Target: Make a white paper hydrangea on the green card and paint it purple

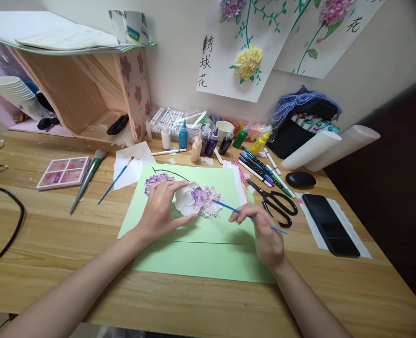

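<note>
My left hand point(160, 206) grips a white flower-shaped palette point(184, 203) between thumb and fingers, with purple paint in its right part. Thin and blue, a paintbrush point(236, 210) is pinched in my right hand point(262, 227), its tip over a pale pink-white paper flower point(212, 202). That flower sits on a green sheet point(193, 258), just right of the palette. A purple paper flower point(158, 180) lies at the sheet's upper left, partly behind my left fingers. A dark curved line runs above the flowers and a straight line crosses the sheet lower down.
Black scissors point(276, 202), pens point(257, 166) and a phone point(330, 225) lie to the right. Behind the sheet stand paint bottles point(183, 136) and a paper cup point(224, 129). A makeup brush point(88, 180), another blue brush point(116, 180) and a pink palette box point(63, 172) are at left.
</note>
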Action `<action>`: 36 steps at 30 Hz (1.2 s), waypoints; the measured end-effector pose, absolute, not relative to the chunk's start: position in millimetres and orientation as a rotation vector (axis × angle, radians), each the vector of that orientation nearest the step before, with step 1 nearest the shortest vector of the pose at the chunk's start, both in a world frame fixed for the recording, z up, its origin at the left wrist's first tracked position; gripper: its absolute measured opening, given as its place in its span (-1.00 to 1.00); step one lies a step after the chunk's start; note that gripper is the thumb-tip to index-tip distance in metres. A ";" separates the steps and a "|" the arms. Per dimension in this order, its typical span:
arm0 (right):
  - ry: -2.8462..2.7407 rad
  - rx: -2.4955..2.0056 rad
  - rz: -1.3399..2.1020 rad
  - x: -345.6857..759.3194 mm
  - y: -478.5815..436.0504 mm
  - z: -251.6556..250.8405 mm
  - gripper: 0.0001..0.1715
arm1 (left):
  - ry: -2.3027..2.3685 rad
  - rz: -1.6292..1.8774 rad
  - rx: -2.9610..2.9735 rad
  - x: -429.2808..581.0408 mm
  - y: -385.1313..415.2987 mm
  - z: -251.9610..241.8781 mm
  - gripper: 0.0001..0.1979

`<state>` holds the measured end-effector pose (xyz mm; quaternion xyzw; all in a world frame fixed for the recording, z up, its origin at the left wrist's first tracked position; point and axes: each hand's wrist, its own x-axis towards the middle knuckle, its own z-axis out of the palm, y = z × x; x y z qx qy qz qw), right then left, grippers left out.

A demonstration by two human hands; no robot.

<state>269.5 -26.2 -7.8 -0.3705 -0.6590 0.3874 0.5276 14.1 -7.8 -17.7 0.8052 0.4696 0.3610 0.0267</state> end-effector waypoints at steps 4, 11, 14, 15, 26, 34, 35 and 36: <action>-1.315 -0.920 0.861 280.4 -19.5 -7.4 -0.56 | 1.499 1.165 2.484 12.3 -5.0 -16.4 -0.37; -1.402 -1.067 0.863 289.2 -10.0 -13.0 -0.47 | 1.563 1.197 2.448 8.5 -3.1 -16.5 -0.38; -1.332 -1.025 0.813 291.7 -7.3 -12.6 -0.45 | 1.564 1.199 2.456 8.5 -2.7 -15.5 -0.38; -1.345 -1.025 0.822 292.6 -6.7 -12.7 -0.44 | 1.561 1.198 2.459 8.6 -2.5 -15.2 -0.38; -1.445 -1.025 0.868 292.2 -8.3 -14.0 -0.39 | 1.547 1.203 2.488 8.9 -2.0 -14.6 -0.38; -1.347 -1.133 0.803 294.0 -6.0 -9.3 -0.40 | 1.534 1.193 2.478 9.8 -2.5 -15.6 -0.37; -1.344 -1.125 0.809 294.5 -5.9 -9.1 -0.40 | 1.528 1.186 2.480 9.9 -2.7 -15.6 -0.37; -1.353 -1.123 0.825 295.0 -5.9 -8.3 -0.40 | 1.522 1.178 2.481 10.1 -2.9 -15.7 -0.37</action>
